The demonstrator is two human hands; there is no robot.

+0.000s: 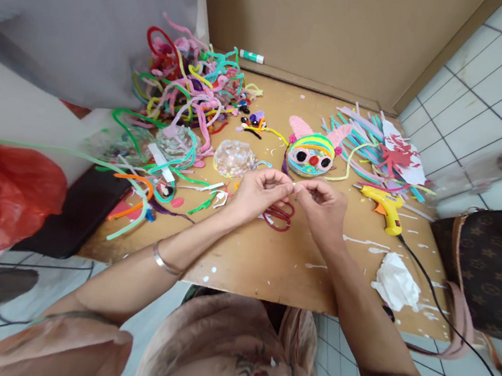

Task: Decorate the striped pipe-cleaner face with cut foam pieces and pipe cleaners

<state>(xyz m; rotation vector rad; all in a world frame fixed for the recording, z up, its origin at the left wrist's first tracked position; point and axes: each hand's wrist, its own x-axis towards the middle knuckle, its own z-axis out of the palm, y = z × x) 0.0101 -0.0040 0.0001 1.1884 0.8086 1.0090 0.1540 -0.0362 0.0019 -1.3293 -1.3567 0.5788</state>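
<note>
My left hand (pixel 263 191) and my right hand (pixel 322 205) meet over the middle of the table, fingertips pinched together. Between them is a tiny pale piece, too small to name. Just beyond stands a decorated clear ball (pixel 310 158) with pink felt ears, striped pipe cleaners, black eyes and a red nose. Under my hands lie red-handled scissors (pixel 279 215), partly hidden by my left hand. A clear plastic piece (pixel 235 158) rests left of the ball. To the right, a yellow glue gun (pixel 381 207) lies on its side.
Tangled pipe cleaners (pixel 190 86) heap at the back left, near a glue stick (pixel 251 57). More pipe cleaners (pixel 356 134) lie back right under red-and-white paper (pixel 402 156). Crumpled tissue (pixel 397 282), the glue gun's cord (pixel 441 299) and a brown handbag (pixel 491 271) are at right.
</note>
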